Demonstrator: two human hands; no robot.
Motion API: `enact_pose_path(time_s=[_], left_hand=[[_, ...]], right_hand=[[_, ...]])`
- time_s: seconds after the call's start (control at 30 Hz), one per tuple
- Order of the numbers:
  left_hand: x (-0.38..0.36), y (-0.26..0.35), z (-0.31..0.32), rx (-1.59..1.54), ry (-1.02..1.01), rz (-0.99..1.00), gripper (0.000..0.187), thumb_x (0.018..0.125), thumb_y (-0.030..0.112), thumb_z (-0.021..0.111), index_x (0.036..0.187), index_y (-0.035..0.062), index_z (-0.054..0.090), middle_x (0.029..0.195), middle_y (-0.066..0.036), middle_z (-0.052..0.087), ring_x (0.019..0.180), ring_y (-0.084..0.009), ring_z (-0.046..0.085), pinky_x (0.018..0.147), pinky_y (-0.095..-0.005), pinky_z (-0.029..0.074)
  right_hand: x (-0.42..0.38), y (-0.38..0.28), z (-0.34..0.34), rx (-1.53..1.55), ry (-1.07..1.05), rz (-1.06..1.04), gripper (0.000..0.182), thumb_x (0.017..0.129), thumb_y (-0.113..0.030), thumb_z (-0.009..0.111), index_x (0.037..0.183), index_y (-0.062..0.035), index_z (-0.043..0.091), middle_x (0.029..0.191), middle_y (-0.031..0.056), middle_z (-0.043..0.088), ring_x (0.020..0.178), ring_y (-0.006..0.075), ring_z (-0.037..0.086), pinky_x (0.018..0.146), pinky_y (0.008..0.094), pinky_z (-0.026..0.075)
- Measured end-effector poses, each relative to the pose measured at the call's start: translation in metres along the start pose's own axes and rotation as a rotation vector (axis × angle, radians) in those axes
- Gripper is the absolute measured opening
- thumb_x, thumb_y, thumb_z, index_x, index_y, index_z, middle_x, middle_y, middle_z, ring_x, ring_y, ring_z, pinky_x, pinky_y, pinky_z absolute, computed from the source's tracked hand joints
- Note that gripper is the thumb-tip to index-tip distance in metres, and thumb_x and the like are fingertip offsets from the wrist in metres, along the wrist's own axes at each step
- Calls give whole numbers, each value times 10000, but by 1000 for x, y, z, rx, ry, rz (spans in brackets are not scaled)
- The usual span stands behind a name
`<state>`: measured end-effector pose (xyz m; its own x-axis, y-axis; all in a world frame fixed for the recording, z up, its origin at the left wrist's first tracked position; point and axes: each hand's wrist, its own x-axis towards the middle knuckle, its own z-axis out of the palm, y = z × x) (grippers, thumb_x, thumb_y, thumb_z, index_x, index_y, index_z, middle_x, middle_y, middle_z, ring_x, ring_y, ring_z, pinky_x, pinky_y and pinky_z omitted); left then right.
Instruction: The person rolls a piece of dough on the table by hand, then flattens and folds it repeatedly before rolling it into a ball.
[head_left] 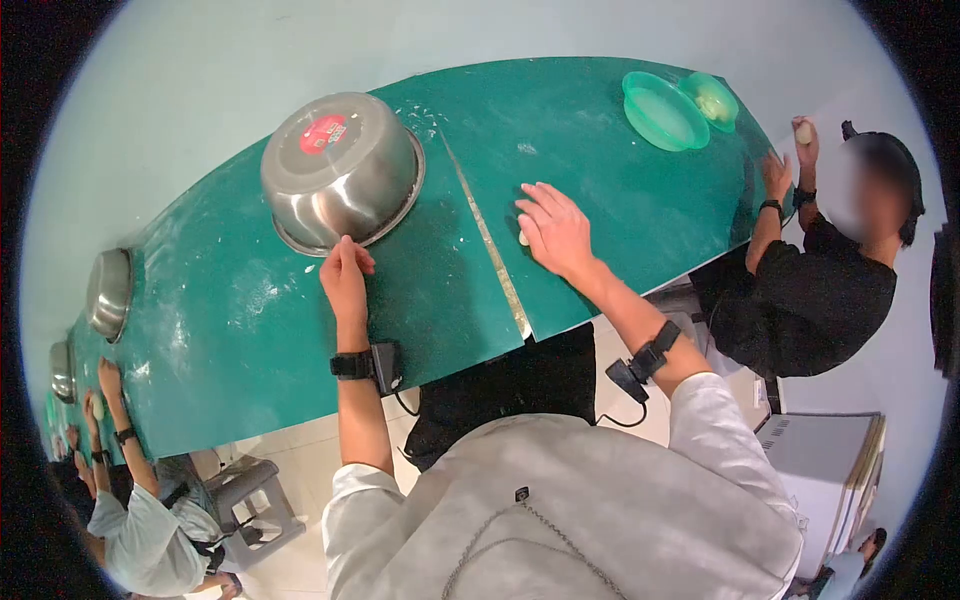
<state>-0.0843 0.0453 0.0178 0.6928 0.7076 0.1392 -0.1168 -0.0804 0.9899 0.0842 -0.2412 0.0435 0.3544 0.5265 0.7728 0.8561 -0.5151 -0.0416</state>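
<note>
An upside-down stainless steel basin [345, 185] with a red label on its base rests on the green tabletop [430, 330]. My left hand [347, 280] is at its near rim, with the fingers closed together against the edge. To the right, my right hand [556, 230] lies palm down over the table, fingers stretched out. A small pale piece of dough [522, 238] peeks out at the side of that hand; the palm hides the rest of it. White flour marks are scattered about the tabletop.
A pale seam strip [485, 235] crosses the table between my hands. Green plastic bowls [665, 112] stand at the far right. Beside them, a person in black [820, 280] holds a pale lump. More steel basins [108, 295] and other people [150, 535] line the left. A grey stool [262, 515] stands below.
</note>
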Motion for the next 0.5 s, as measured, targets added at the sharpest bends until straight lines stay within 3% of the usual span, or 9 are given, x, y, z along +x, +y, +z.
enact_pose_path(time_s=[0.13, 0.2, 0.33, 0.4, 0.5], left_hand=[[-2, 1, -3, -39, 9, -20, 441, 1041, 309, 482, 720, 25, 584, 649, -25, 571, 580, -97, 509, 547, -251, 408], [-1, -2, -4, -29, -27, 10, 434, 1037, 310, 491, 729, 23, 594, 653, -30, 579, 580, -100, 514, 544, -252, 411], [-1, -1, -2, 3, -25, -16, 433, 1036, 311, 495, 735, 20, 601, 657, -31, 582, 581, -104, 519, 543, -253, 414], [-1, -1, -1, -15, -5, -36, 433, 1035, 309, 498, 732, 18, 601, 659, -31, 585, 577, -105, 520, 543, -253, 414], [-3, 8, 3, -55, 7, -56, 426, 1035, 300, 500, 729, 22, 600, 659, -30, 584, 576, -105, 520, 544, -253, 413]], right_hand=[[-16, -12, -27, 182, -100, 30, 171, 871, -233, 647, 839, -83, 722, 1009, 71, 727, 948, 265, 674, 818, 433, 535], [-12, -16, -37, 139, -388, 235, 185, 875, -252, 645, 814, -93, 717, 927, 66, 714, 884, 266, 665, 771, 445, 528], [8, -16, -15, -52, -383, 138, 235, 880, -287, 638, 749, -101, 698, 797, 58, 667, 791, 260, 639, 705, 435, 506], [15, -17, 5, -86, -156, 32, 295, 878, -328, 632, 691, -103, 670, 712, 54, 613, 728, 254, 608, 656, 411, 481], [22, -10, 20, -112, -148, 2, 292, 874, -316, 625, 671, -110, 665, 703, 56, 628, 714, 254, 616, 667, 402, 483]])
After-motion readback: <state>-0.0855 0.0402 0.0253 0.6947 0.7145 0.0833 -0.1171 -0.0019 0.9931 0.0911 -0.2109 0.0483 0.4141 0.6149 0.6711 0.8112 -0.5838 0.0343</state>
